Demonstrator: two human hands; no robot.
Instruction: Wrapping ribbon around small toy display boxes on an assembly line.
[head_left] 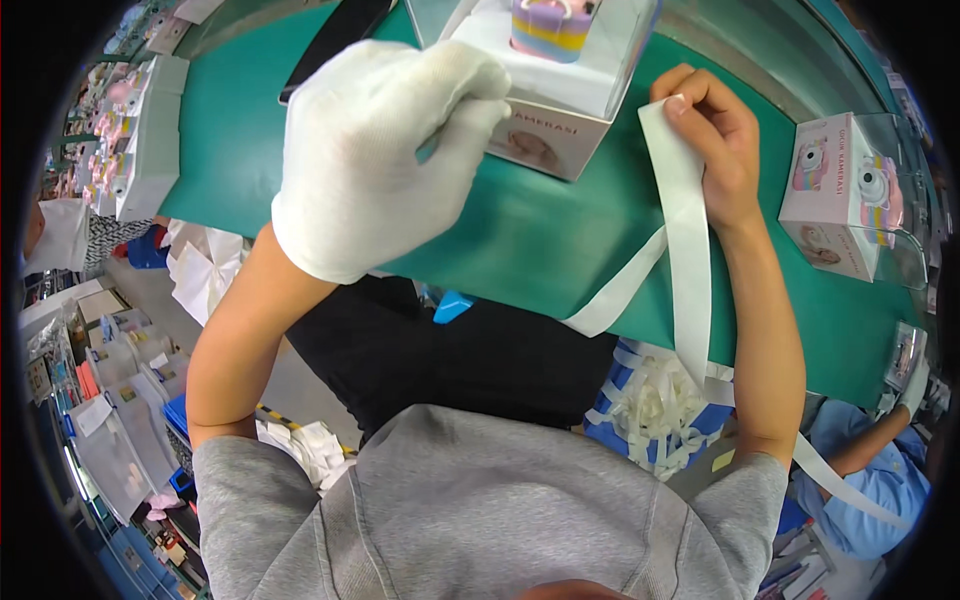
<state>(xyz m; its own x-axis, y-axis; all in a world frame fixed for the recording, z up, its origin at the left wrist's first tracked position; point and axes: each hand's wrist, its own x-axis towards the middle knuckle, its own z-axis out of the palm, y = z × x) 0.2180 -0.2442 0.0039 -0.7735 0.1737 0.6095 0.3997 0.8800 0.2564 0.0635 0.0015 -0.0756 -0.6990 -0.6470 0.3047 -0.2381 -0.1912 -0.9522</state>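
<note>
My left hand (pixel 375 165), in a white knitted glove, is raised over the green table with thumb and fingers pinched together. Whatever may be between its fingertips is hidden. Just beyond it stands a pale pink and white box (pixel 555 140) with a clear cover. Inside sits a pastel striped toy camera (pixel 550 30), cut off by the upper edge of the view. My bare right hand (pixel 715 140), to the right of the box, pinches the upper end of a long white strip (pixel 688 240) between thumb and fingers. The strip hangs toward me and past the table's near edge, with another length branching left.
Another boxed toy camera (pixel 840 195) stands at the right of the green table (pixel 530 260). More such boxes (pixel 150 140) line the left end. A dark flat object (pixel 340 40) lies behind my glove. Below is a blue-and-white container (pixel 655 410) of strips. A co-worker in blue (pixel 865 480) is at right.
</note>
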